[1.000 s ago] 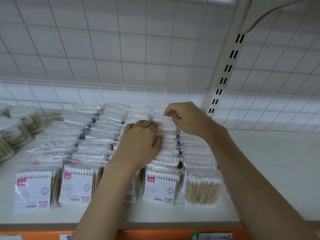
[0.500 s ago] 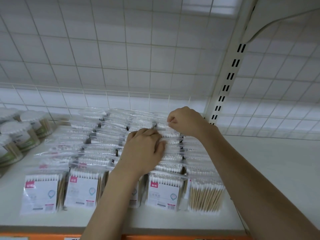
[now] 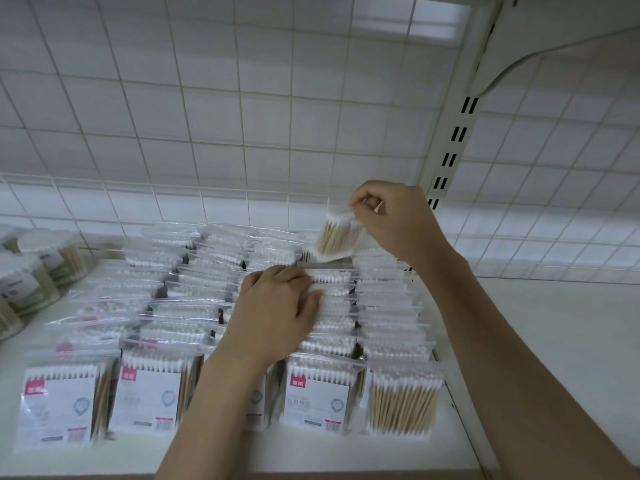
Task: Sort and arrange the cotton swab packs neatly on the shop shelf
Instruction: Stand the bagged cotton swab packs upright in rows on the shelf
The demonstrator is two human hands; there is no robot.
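Observation:
Several rows of clear cotton swab packs (image 3: 318, 393) stand upright on the white shelf (image 3: 540, 341), white tips up, filling it from front to back. My right hand (image 3: 394, 220) pinches the top edge of one swab pack (image 3: 337, 237) and holds it tilted above the back of the rows. My left hand (image 3: 277, 310) rests palm down on the pack tops in the middle rows, fingers laid across them. The front pack at the right (image 3: 401, 403) shows bare wooden sticks; the others show white labels.
Round tubs of cotton swabs (image 3: 31, 271) stand at the far left of the shelf. A white wire grid (image 3: 242, 133) backs the shelf. A slotted upright post (image 3: 453, 143) rises right of the packs, with bare shelf beyond it.
My right hand has lifted one pack up out of the back of the rows; earlier it was down among the pack tops. My left hand has stayed on the packs.

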